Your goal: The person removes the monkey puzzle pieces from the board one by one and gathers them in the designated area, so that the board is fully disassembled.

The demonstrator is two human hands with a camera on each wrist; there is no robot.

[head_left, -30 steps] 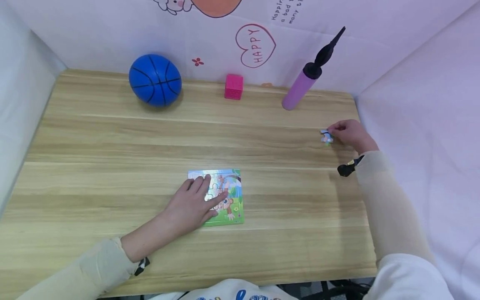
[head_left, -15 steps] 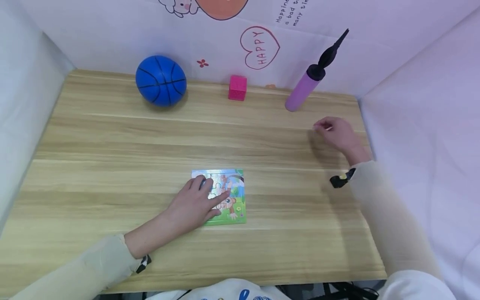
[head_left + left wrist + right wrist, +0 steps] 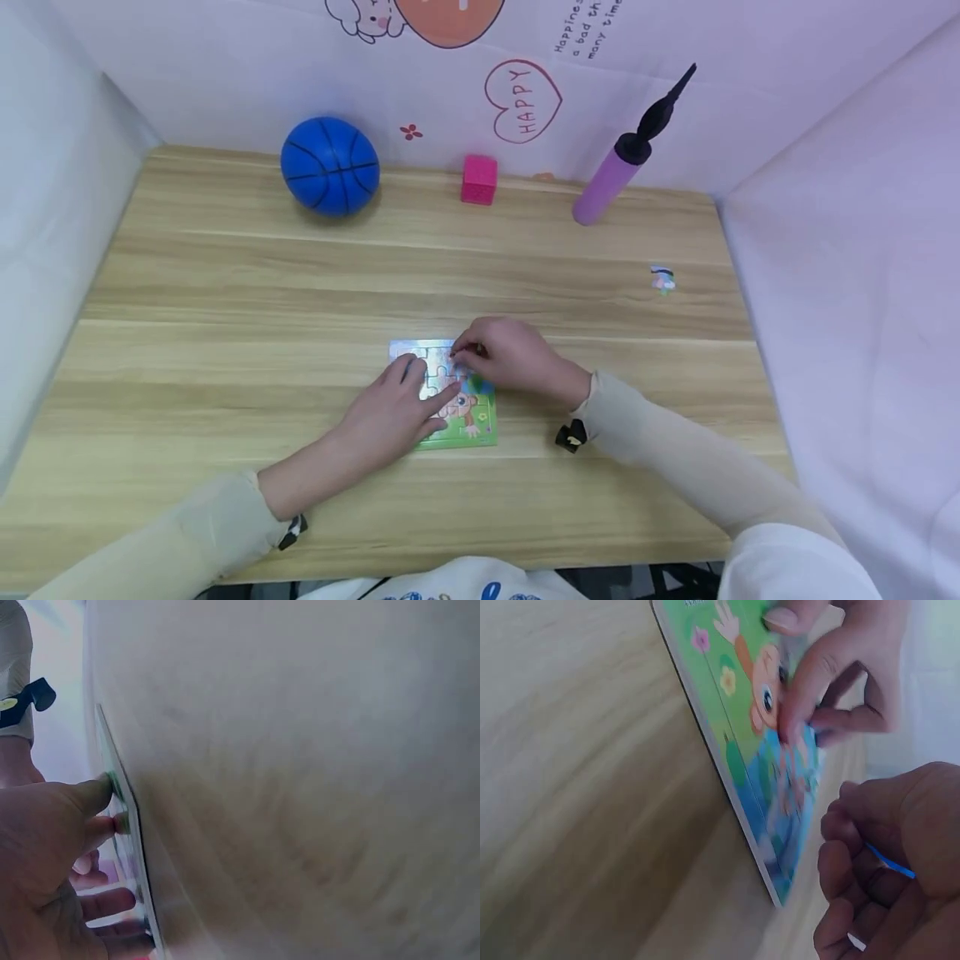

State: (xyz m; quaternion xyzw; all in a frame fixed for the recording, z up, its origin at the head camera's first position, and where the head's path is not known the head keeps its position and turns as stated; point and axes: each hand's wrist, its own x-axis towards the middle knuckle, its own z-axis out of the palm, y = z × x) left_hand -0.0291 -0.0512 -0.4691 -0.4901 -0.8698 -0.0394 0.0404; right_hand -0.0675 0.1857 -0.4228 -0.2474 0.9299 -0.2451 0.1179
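We see the puzzle board (image 3: 468,417) lying on the surface (image 3: 225,275), our left hand (image 3: 390,412) pressing it with flat fingers. Our right hand (image 3: 510,358) hovers over the board's far edge, curled, seemingly pinching a thin puzzle piece (image 3: 889,860). Another loose piece (image 3: 662,279) lies well right of the board.

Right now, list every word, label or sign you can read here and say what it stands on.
"HAPPY": inside a red heart outline on the backdrop cloth.
"Happine...", "a bad t...", "many tim...": small lines on the same backdrop, cut off by the frame's top edge.
Puzzle board: pictures only; a strip at its edge in the right wrist view is too blurred to read.
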